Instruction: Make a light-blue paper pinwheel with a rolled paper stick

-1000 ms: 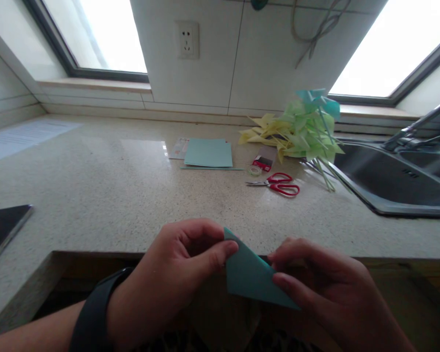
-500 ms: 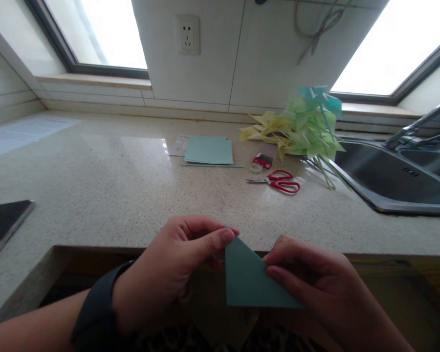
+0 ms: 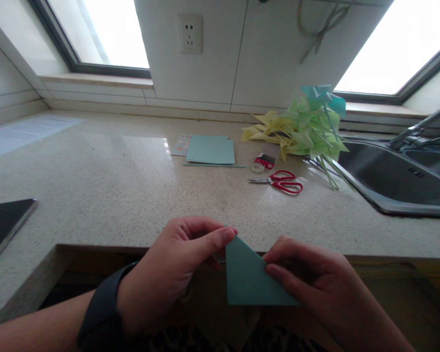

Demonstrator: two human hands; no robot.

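Observation:
A blue-green sheet of paper (image 3: pixel 247 278), folded into a triangle, is held in front of the counter's near edge. My left hand (image 3: pixel 190 259) pinches its top corner between thumb and fingers. Along the sloping folded edge, my right hand (image 3: pixel 308 278) grips the paper with thumb and forefinger. Farther back on the counter lies a stack of paper in the same colour (image 3: pixel 210 149). Red-handled scissors (image 3: pixel 278 182) rest to the right of the stack, beside a roll of clear tape (image 3: pixel 257 167) and a small red and black packet (image 3: pixel 266 160).
Yellow, green and blue paper pinwheels (image 3: pixel 308 124) lie in a heap by the steel sink (image 3: pixel 418 181). A dark flat panel (image 3: pixel 7 220) sits at the left, with printed sheets (image 3: pixel 29 132) behind it. The speckled counter (image 3: pixel 132 195) has a recessed front edge.
Both hands keep their hold on the folded paper, almost unmoved. The background has shifted slightly to the right in view.

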